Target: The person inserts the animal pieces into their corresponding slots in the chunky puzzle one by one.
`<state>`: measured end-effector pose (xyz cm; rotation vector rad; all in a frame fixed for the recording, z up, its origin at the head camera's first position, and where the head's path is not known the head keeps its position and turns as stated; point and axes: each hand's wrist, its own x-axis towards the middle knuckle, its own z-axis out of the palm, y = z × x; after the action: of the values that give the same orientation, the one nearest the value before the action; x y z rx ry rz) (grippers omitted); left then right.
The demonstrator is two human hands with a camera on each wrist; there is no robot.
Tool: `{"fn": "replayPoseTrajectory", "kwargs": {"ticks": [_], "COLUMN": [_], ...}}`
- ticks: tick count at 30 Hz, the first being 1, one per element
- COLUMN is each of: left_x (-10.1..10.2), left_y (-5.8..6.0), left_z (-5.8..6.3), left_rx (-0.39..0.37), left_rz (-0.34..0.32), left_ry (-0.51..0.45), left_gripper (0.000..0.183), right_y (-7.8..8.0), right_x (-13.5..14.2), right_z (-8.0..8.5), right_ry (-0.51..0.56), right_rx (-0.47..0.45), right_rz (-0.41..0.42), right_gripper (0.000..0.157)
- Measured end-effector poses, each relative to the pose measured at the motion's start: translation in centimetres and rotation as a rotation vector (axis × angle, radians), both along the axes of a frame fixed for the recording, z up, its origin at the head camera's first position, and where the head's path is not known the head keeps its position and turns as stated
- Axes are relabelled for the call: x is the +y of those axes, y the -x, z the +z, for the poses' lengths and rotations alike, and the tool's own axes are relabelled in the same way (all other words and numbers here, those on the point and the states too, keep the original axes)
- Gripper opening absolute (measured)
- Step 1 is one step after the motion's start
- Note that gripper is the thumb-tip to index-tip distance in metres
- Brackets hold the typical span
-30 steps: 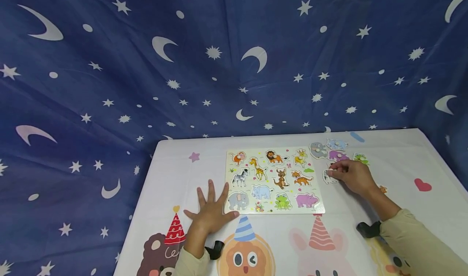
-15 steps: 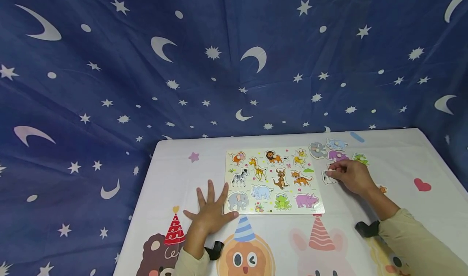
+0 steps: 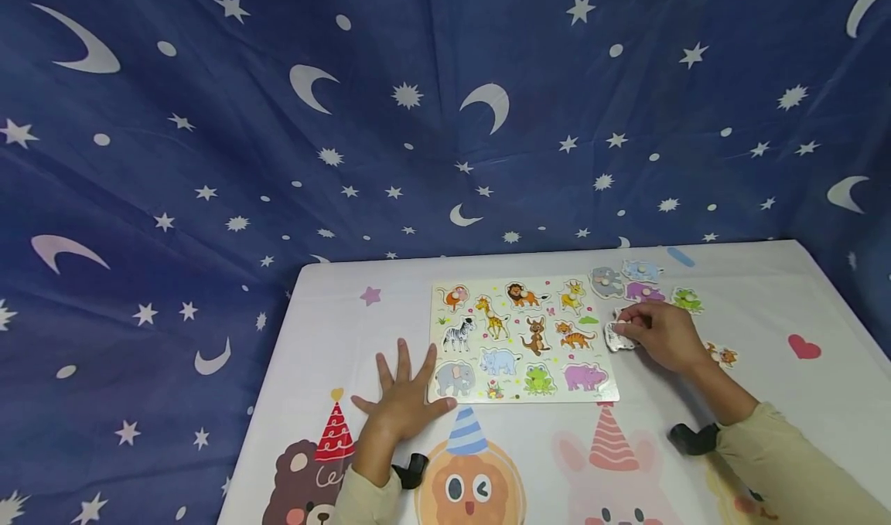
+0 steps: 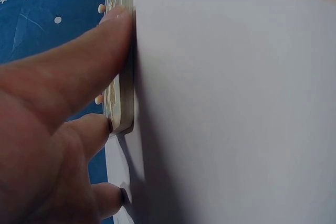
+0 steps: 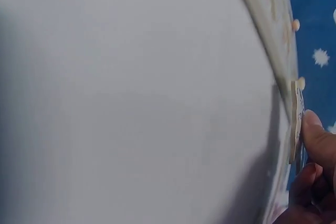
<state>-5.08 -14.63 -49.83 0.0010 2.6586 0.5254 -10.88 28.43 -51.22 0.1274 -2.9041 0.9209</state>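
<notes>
A wooden animal puzzle board [image 3: 515, 359] lies flat on the white table. My left hand [image 3: 400, 409] has its fingers spread; the thumb [image 4: 100, 40] and forefinger touch the board's near left corner. Just past the board's right edge, my right hand [image 3: 664, 339] pinches a black-and-white zebra puzzle piece [image 3: 618, 338] between thumb and fingers. In the right wrist view the zebra piece [image 5: 295, 124] stands on edge to the camera, close beside the board, and the fingers hide part of it. Several pieces on the board have small knobs.
Loose pieces lie right of the board: a grey elephant [image 3: 607, 283], a blue rhino [image 3: 643, 270], a purple hippo [image 3: 643, 291], a green frog [image 3: 687, 300] and an orange tiger-like piece [image 3: 722, 354]. A dark blue star-and-moon cloth [image 3: 418, 161] hangs behind the table.
My right hand has lifted the zebra piece from its spot and shifted slightly left toward the board, uncovering more of the orange piece. My left hand has stayed in place.
</notes>
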Motion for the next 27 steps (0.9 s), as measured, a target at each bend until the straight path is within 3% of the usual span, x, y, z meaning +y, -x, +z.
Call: {"fn": "replayPoseTrajectory", "kwargs": {"ticks": [6,11,27], "left_x": [0.1,0.1,-0.1], "left_y": [-0.1,-0.1,0.0], "left_z": [0.2,0.2,-0.1], "left_rx": [-0.004,-0.004,-0.006], "left_rz": [-0.005,-0.008,-0.011], "left_ry": [-0.007,-0.005,0.003], "left_gripper": [0.093,0.093,0.094], "right_y": [0.1,0.2,0.8], "right_x": [-2.4,-5.0,-12.8], "right_z": [1.0,1.4,1.1], "right_ry": [0.041,0.114,0.240], "right_rx": [0.029,-0.011,-0.098], "right_rz": [0.025,0.038,0.110], "right_gripper": [0.016,0.016,0.014]}}
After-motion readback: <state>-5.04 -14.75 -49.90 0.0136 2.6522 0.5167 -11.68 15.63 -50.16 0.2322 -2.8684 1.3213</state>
